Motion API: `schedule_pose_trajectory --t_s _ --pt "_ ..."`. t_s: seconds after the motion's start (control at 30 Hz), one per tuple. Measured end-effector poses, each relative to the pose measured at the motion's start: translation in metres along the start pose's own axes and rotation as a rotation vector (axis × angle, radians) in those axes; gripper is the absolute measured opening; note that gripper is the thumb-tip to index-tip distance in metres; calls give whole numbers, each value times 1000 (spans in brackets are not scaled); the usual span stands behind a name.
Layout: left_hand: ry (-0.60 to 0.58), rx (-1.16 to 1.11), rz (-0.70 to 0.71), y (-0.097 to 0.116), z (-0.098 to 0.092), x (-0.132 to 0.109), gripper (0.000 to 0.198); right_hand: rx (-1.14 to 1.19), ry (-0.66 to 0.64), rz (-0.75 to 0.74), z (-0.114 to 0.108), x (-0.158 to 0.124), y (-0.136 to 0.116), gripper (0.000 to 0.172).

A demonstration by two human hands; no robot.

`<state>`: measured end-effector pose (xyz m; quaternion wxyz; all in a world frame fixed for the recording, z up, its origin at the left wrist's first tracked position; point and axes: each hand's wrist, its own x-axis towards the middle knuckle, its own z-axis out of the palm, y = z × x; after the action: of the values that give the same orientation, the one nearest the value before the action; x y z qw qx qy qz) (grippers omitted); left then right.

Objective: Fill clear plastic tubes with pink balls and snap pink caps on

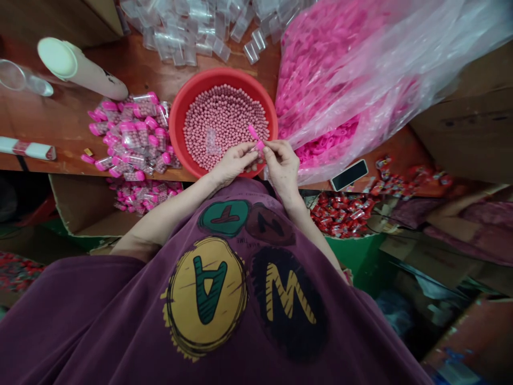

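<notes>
My left hand (pixel 232 162) and my right hand (pixel 281 163) meet at the near rim of a red bowl (pixel 179 115) full of small pink balls (pixel 224 120). Between their pinched fingers is a small clear tube with a pink cap (pixel 255 140), held over the bowl's front edge. Both hands are closed on it. An empty clear tube (pixel 211 142) lies on the balls in the bowl.
A pile of filled pink-capped tubes (pixel 130 136) lies left of the bowl, more in a cardboard box (pixel 64 206) below. Empty clear tubes (pixel 192 27) lie behind. A plastic bag of pink caps (pixel 340 69) sits right, a phone (pixel 349 175) and red wrapped sweets (pixel 340 214) nearby.
</notes>
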<state>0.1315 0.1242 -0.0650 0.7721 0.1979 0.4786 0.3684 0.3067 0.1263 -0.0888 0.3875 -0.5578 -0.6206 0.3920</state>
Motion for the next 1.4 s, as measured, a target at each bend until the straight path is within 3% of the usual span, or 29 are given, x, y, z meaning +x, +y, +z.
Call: schedule_pose_trajectory --t_s 0.27,0.53,0.73,0.9,1.03,1.2,1.4 --pt "19 -36 60 -9 -2 -7 12 -127 -163 -160 -5 -10 -18 43" --pt "-58 62 101 -10 -3 -4 19 5 -28 -13 -7 -19 -8 37" --pt "-33 136 151 -15 -7 3 24 119 -7 95 -3 -16 -2 43" --pt "23 114 91 -10 -1 2 20 73 -27 134 1 -8 5 43" --pt "69 77 39 -7 3 -2 16 -72 -50 104 4 -3 -8 37" --pt "120 -4 8 -7 0 -5 12 -173 -161 -4 8 -8 -25 39" --pt "124 0 -3 -8 -5 -5 18 -188 -274 -37 7 -15 -22 37"
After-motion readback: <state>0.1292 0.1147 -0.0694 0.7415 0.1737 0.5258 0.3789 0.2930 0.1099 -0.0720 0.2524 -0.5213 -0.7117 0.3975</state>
